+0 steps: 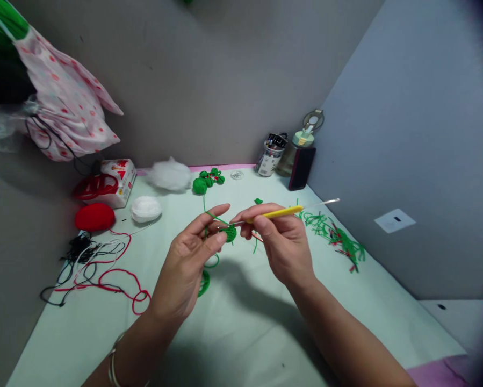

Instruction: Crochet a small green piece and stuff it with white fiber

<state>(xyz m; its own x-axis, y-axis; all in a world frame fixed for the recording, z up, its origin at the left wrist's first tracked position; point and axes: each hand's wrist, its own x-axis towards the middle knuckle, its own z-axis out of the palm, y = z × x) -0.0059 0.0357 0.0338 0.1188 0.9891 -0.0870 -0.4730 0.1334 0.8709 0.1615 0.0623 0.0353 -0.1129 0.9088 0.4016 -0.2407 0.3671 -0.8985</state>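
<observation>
The left forearm (132, 344) and right forearm (346, 333) rise from the lower edge and converge. The left grip (187, 266) turns palm inward, index finger stretched out, thumb and middle finger seemingly pinched together. The right grip (283, 247), knuckles up, is closed in a pencil-like pinch.
</observation>
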